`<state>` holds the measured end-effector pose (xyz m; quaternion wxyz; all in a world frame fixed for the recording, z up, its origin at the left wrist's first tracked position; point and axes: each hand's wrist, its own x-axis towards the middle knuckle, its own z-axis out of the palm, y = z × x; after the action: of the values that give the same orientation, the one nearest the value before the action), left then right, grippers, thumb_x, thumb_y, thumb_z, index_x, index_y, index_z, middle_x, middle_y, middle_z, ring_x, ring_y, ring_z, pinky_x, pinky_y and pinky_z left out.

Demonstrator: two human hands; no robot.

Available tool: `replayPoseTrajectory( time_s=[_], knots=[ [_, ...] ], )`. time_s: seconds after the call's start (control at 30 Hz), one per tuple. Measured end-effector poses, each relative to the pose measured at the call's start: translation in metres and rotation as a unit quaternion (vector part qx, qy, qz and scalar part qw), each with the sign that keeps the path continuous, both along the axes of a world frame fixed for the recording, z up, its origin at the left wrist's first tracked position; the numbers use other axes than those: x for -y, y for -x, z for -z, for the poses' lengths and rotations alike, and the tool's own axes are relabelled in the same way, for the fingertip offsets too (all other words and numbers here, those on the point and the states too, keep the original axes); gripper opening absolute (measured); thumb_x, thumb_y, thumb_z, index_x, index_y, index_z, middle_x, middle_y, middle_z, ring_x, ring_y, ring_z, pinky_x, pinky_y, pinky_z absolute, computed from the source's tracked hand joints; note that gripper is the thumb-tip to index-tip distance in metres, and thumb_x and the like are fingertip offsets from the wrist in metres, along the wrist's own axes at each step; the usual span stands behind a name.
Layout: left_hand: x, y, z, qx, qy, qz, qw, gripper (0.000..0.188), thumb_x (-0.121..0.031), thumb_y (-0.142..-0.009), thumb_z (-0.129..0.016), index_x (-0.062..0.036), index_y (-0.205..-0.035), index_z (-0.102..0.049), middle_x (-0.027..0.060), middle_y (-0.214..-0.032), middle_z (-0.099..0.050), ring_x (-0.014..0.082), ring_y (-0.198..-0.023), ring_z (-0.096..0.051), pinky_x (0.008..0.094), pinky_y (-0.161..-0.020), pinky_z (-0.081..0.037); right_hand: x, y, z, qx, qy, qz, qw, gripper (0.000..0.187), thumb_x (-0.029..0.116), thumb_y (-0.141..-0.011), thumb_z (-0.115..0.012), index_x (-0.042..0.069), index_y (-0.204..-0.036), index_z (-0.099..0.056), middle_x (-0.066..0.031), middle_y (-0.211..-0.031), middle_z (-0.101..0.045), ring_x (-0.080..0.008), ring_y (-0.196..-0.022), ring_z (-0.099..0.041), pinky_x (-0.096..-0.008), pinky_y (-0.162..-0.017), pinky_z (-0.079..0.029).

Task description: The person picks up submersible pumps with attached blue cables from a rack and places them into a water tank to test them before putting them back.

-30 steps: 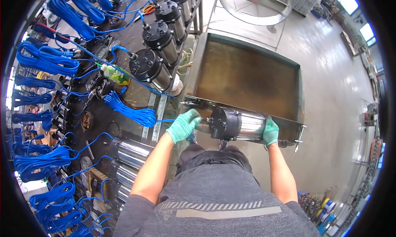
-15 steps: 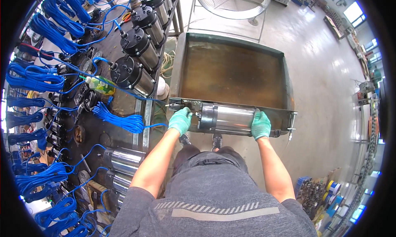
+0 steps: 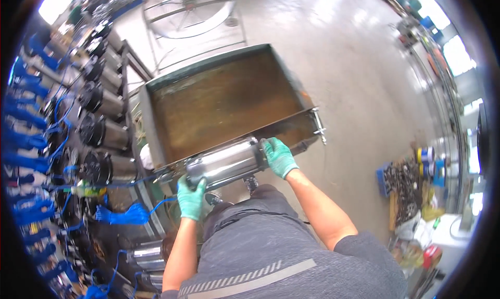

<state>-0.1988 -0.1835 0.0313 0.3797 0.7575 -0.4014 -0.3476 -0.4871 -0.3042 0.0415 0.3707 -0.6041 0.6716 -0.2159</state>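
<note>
A shiny steel cylindrical pump with dark end caps lies lengthwise along the near side of a metal water tank. My left hand, in a green glove, is at the lower corner of the pump's left end, its thumb and fingers around that edge. My right hand, also green-gloved, has its fingers wrapped over the dark right end. A thin cable runs leftward from near the pump's left end. The undersides of both ends are hidden.
On the left, several similar upright pumps line the bench among blue cable coils. More steel pumps lie at the lower left. Beyond the tank stands a large floor fan. A clamp projects from the tank's right corner.
The view has swung, so tank and pump sit further left and tilted. My left hand has shifted from beside the pump's end fitting to its lower edge; my right hand stays at the right end.
</note>
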Motion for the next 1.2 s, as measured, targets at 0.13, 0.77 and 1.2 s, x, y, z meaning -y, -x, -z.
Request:
replayPoseTrajectory(
  time_s=[0.13,0.77,1.2],
  knots=[
    [-0.001,0.004,0.028,-0.006,0.039,-0.028,0.999,0.065,-0.018,-0.078,-0.086,-0.0006,-0.126,-0.046,0.0121,-0.11,-0.061,0.0195,-0.096,-0.058,0.0341,-0.087,-0.05,-0.018,0.099,0.029,-0.083,0.055,0.148,0.984,0.04,0.036,-0.088,-0.073,0.004,-0.109,-0.062,-0.0186,-0.098,-0.069,-0.0367,-0.09,-0.067,-0.0446,-0.08,-0.053],
    [0.006,0.006,0.006,0.0,-0.032,-0.034,0.999,0.055,-0.013,-0.083,-0.082,-0.0038,-0.12,-0.043,0.0095,-0.106,-0.061,0.017,-0.091,-0.059,0.0305,-0.078,-0.05,0.069,0.213,0.048,-0.294,-0.136,0.047,0.945,0.035,0.045,-0.096,-0.053,0.014,-0.104,-0.069,-0.0145,-0.107,-0.07,-0.0367,-0.102,-0.066,-0.049,-0.088,-0.052],
    [0.008,0.005,-0.007,0.011,-0.079,-0.022,0.997,0.051,-0.013,-0.086,-0.079,-0.0061,-0.118,-0.041,0.0101,-0.102,-0.059,0.0161,-0.078,-0.06,0.0299,-0.062,-0.053,0.036,0.144,-0.028,0.082,-0.024,-0.098,0.991,0.027,0.025,-0.088,-0.069,0.002,-0.089,-0.056,-0.0215,-0.076,-0.062,-0.0371,-0.068,-0.059,-0.0437,-0.066,-0.049]
  ],
)
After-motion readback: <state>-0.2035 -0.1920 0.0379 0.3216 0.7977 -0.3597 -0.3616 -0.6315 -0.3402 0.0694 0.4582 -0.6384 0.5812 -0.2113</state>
